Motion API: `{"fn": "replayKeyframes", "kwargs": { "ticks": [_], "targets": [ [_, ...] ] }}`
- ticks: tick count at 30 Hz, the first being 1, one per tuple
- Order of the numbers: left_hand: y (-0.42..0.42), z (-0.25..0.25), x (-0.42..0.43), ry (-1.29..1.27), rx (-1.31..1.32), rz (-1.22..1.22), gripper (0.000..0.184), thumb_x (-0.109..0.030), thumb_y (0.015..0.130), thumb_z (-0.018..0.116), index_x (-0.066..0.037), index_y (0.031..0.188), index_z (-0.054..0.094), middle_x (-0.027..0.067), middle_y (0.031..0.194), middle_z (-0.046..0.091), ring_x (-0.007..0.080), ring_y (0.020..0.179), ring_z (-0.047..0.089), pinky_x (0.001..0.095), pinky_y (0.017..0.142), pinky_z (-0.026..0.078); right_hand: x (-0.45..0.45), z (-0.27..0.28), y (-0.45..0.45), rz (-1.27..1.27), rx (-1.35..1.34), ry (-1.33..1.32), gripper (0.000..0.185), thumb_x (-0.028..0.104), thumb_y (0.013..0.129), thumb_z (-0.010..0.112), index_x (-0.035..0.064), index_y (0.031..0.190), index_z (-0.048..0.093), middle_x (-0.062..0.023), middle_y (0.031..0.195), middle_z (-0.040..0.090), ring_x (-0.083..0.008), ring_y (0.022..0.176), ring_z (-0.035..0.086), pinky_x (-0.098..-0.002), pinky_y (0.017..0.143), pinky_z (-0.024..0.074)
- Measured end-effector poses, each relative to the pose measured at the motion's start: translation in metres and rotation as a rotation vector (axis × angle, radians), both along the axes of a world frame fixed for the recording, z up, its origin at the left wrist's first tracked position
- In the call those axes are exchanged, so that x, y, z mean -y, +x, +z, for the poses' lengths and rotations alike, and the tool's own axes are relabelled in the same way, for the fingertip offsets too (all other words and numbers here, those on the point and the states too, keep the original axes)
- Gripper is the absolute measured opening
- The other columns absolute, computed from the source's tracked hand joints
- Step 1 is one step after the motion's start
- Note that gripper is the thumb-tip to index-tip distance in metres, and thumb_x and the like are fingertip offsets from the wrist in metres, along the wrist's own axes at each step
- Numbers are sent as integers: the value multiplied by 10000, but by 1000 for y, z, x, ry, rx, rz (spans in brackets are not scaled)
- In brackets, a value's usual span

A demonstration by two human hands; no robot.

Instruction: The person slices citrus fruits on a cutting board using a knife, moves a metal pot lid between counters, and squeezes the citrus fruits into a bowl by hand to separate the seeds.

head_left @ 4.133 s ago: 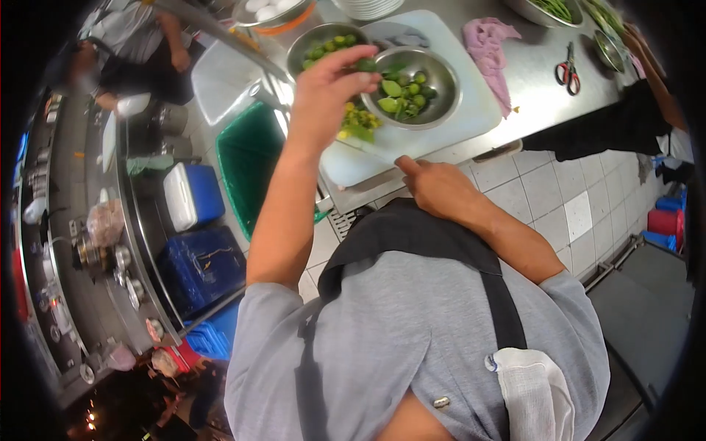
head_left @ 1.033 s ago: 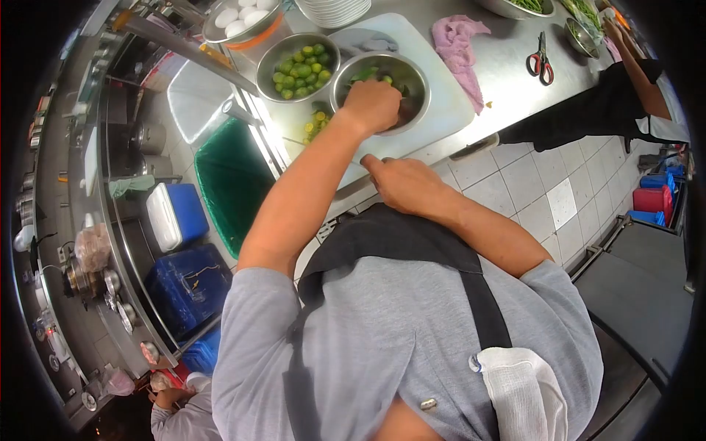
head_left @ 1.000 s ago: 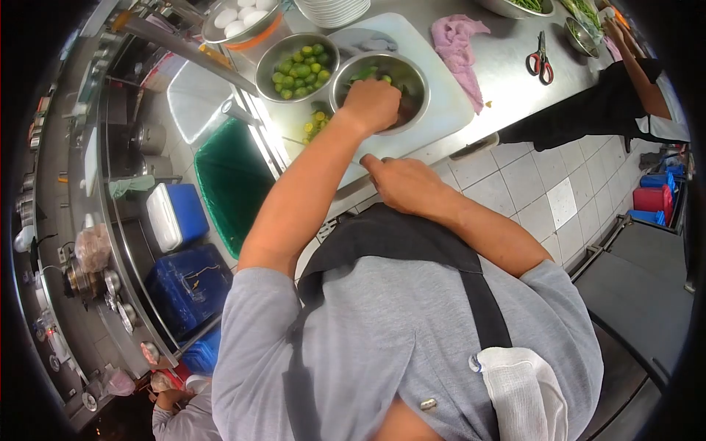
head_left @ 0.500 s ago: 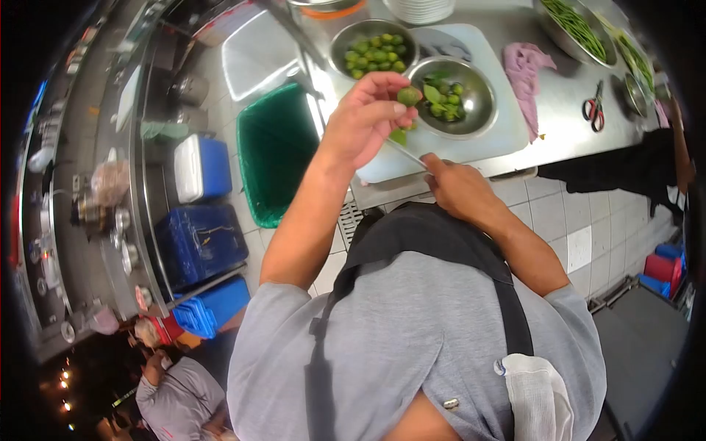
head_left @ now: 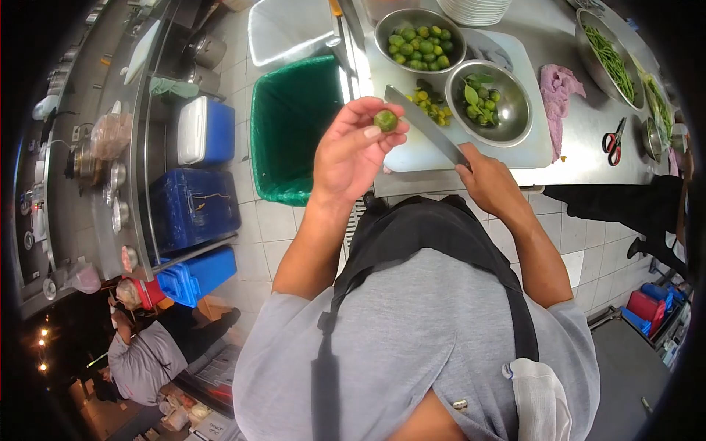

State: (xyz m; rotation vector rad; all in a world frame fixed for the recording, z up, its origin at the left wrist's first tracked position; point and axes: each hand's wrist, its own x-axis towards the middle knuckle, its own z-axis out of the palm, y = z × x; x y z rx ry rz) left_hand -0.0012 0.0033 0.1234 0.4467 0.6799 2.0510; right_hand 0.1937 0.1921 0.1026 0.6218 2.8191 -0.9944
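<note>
Between thumb and fingers, my left hand (head_left: 358, 147) holds a small green lime (head_left: 385, 120) over the near left edge of the white cutting board (head_left: 522, 151). My right hand (head_left: 489, 180) grips a knife (head_left: 430, 128), whose blade points up and left, close to the lime. Behind the blade, cut yellow-green pieces (head_left: 439, 114) lie on the board. A steel bowl (head_left: 517, 110) with several limes and leaves stands on the board. Another steel bowl (head_left: 382, 45), full of limes, is at the board's far left corner.
A green-lined bin (head_left: 287, 140) stands left of the counter. Further right are a pink cloth (head_left: 557, 99), red-handled scissors (head_left: 613, 143) and a bowl of green beans (head_left: 614, 62). Stacked plates (head_left: 476, 10) sit at the back. One person (head_left: 147, 360) is at lower left, another (head_left: 625, 209) at right.
My left hand has come out of the bowl and now holds a lime, further left and nearer to me. The knife blade has come into clear view beside it. The camera view has shifted.
</note>
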Motion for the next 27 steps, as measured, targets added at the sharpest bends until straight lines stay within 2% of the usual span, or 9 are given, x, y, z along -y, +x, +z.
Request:
{"fn": "replayKeyframes", "kwargs": {
  "ticks": [2,5,8,9,10,12,15,22,27],
  "targets": [
    [3,-8,0,-5,11,0,343,-2,958,587,-30,1300,584,224,1284,656,288,1146,659,420,1008,527,2,0,2,0,-7,-1,267,181,1010,579,51,1219,477,-266,944,700,-507,912,646,-605,784,471],
    [4,-30,-7,-111,-164,44,352,19,951,596,-24,1300,591,198,1310,657,242,1140,650,387,1009,510,1,-7,3,-25,-35,-20,268,180,1010,580,51,1220,475,-272,938,697,-512,911,644,-606,783,467],
    [11,-64,-23,-419,-519,171,353,43,941,617,-13,1289,600,144,1303,672,185,1130,633,342,980,498,-1,-12,7,-63,-64,-59,270,183,1010,584,49,1219,480,-279,935,694,-517,910,640,-606,779,460],
    [13,-76,-27,-523,-685,207,344,53,943,630,-7,1281,606,74,1294,684,127,1111,613,314,949,492,0,-10,6,-80,-51,-83,270,183,1010,585,48,1219,482,-282,934,693,-520,909,638,-606,777,458],
    [16,-90,-33,-595,-863,287,333,46,914,656,-34,1237,643,84,1274,698,168,1088,624,333,940,495,0,-9,7,-95,-39,-107,270,184,1009,585,47,1218,484,-285,933,691,-522,907,637,-605,775,456],
    [14,-104,-33,-634,-1432,528,323,42,862,694,-60,1168,677,120,1232,702,256,1057,632,372,935,497,1,-11,11,-116,-74,-133,270,187,1009,587,46,1217,486,-290,928,688,-525,902,635,-599,767,454],
    [15,-108,-28,-665,-1637,572,305,36,806,731,-61,1092,693,155,1186,697,333,1062,621,400,925,494,6,-5,21,-149,-117,-163,270,189,1009,591,46,1213,486,-291,913,683,-528,887,632,-591,756,452],
    [9,-111,-25,-636,-1486,597,211,-15,804,738,-60,1003,682,142,1053,673,351,1028,606,435,908,462,10,16,35,-134,-63,-156,262,187,1013,593,55,1209,482,-270,893,674,-511,879,634,-578,747,457],
    [5,-109,-27,-662,-1480,561,178,-27,819,729,-48,987,673,141,1013,670,362,986,605,448,879,463,12,23,45,-56,-37,-119,272,177,1010,595,53,1227,487,-257,971,691,-502,908,642,-577,769,473]
  ]
}}
